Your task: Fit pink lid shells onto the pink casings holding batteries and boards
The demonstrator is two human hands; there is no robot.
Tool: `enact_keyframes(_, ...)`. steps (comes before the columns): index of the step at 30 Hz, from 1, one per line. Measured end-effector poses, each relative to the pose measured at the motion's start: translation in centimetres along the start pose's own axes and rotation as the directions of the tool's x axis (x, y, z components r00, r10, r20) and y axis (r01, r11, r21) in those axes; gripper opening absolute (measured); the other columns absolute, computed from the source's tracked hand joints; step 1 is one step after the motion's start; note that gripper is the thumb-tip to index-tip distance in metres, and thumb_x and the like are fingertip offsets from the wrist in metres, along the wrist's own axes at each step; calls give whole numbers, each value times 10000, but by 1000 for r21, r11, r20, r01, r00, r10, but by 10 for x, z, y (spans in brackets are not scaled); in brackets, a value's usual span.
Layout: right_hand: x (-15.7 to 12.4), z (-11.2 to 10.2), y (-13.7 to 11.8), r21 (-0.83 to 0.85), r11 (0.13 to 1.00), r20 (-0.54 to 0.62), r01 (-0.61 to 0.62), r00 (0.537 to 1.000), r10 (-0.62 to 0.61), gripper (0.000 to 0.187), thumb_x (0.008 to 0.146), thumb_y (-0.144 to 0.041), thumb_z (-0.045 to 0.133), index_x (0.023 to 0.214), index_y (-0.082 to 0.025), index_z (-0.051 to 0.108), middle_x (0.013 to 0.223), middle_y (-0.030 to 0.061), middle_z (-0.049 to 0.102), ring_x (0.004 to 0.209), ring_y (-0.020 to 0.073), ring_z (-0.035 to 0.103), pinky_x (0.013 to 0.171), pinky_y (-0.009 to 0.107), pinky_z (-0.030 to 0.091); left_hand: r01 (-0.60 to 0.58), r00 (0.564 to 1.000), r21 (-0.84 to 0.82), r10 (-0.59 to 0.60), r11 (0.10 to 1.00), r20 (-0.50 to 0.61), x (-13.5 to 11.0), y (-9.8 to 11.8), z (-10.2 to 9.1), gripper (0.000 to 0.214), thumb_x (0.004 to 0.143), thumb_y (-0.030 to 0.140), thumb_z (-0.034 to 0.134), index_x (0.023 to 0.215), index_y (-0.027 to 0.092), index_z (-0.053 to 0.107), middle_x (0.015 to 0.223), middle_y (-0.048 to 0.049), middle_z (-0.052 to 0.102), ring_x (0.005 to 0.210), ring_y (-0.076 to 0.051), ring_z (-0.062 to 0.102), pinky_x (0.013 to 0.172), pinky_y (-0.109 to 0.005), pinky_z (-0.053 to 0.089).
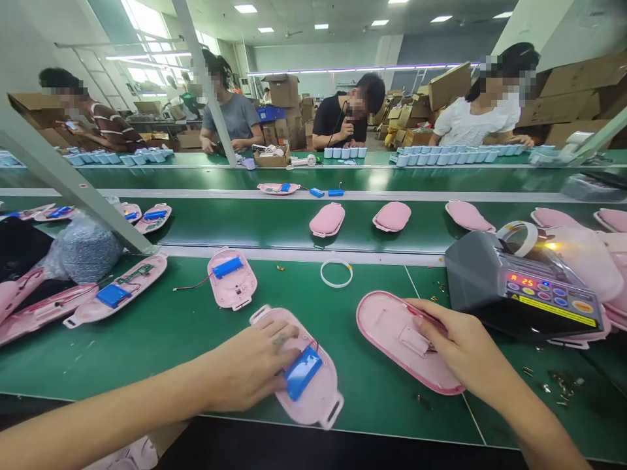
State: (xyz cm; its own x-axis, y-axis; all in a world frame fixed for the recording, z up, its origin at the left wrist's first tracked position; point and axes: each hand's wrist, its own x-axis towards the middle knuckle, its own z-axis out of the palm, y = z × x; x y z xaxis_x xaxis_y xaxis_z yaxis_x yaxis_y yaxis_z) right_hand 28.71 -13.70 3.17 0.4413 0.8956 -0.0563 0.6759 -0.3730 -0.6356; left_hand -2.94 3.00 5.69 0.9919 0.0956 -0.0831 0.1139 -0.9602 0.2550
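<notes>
My left hand (255,365) lies on a pink oval shell (318,391) at the table's near edge, fingers closed around a blue battery (302,372) seated in it. My right hand (455,339) rests on a second pink shell (392,333), which is empty, with the fingers curled at its right rim; I cannot make out anything held in them. Another pink shell with a blue battery (230,277) and a loose red wire lies just beyond my left hand. A white ring (336,273) sits on the green mat further back.
A grey tape dispenser (519,287) with a lit red display stands at the right. Pink shells with batteries (117,290) are stacked at left. Closed pink cases (327,220) ride the green conveyor (274,225). Several people sit across the line beside cardboard boxes (284,91).
</notes>
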Motion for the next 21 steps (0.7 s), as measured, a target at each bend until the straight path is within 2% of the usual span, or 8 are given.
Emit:
enact_keyframes(2, 0, 1, -6, 14, 1000, 10, 10, 1000, -10, 589, 900, -627, 333, 1267, -285, 642, 940, 6, 675, 736, 172, 579, 681, 311, 488, -44, 995, 6, 44, 999, -94, -1, -7, 13, 252, 963, 247, 527, 1188, 233, 639, 1374, -122, 570, 1245, -308, 528, 1059, -450, 423)
enact_keyframes(5, 3, 4, -21, 16, 997, 16, 71, 997, -71, 522, 912, -590, 348, 1237, -319, 653, 1031, -16, 677, 802, 167, 602, 705, 304, 496, -42, 971, -15, 37, 999, -235, 8, -12, 37, 307, 985, 168, 434, 1212, 251, 623, 1410, -116, 551, 1278, -284, 517, 1102, -485, 401)
enact_keyframes(8, 9, 5, -40, 4, 988, 10, 154, 988, -154, 443, 924, -507, 355, 1196, -346, 666, 1133, -40, 665, 933, 172, 629, 780, 312, 497, 47, 917, -153, -103, 987, -386, 25, -7, 58, 328, 931, 101, 449, 1209, 212, 582, 1322, -122, 599, 1221, -258, 560, 1043, -450, 479)
enact_keyframes(10, 13, 6, -50, -3, 982, 1, 191, 982, -191, 418, 933, -462, 353, 1182, -348, 668, 1178, -47, 654, 1006, 174, 629, 821, 317, 490, 143, 868, -252, -243, 957, -432, 37, -1, 67, 274, 892, 111, 508, 1149, 179, 578, 1251, -132, 619, 1151, -256, 595, 949, -420, 545)
enact_keyframes(13, 16, 6, -57, -8, 977, 12, 213, 977, -213, 400, 944, -432, 362, 1193, -340, 661, 1203, -44, 646, 1039, 168, 628, 830, 312, 488, 257, 823, -275, -359, 926, -440, 50, 4, 68, 100, 868, 131, 545, 921, 153, 627, 1193, -155, 623, 1078, -284, 624, 875, -438, 574)
enact_keyframes(15, 16, 6, -58, -24, 975, 19, 219, 976, -219, 396, 948, -418, 366, 1209, -339, 652, 1212, -47, 644, 1047, 163, 628, 830, 309, 489, 259, 817, -296, -372, 920, -441, 53, 3, 63, 158, 896, 128, 512, 807, 153, 640, 1143, -145, 647, 1031, -275, 642, 865, -430, 573)
enact_keyframes(17, 16, 6, -57, -52, 974, 14, 222, 975, -221, 393, 952, -406, 360, 1213, -342, 647, 1215, -56, 643, 1042, 157, 630, 831, 308, 489, 192, 799, -388, -374, 901, -471, 47, -2, 56, 217, 929, 135, 495, 802, 166, 667, 1097, -110, 677, 997, -238, 659, 857, -378, 569)
enact_keyframes(21, 18, 6, -58, -110, 964, 27, 243, 970, -242, 384, 963, -399, 351, 1191, -343, 656, 1206, -73, 649, 1027, 153, 642, 820, 309, 494, 18, 737, -613, -425, 790, -526, 25, -15, 49, 177, 952, 198, 569, 876, 204, 728, 931, -30, 739, 860, -159, 694, 749, -244, 551)
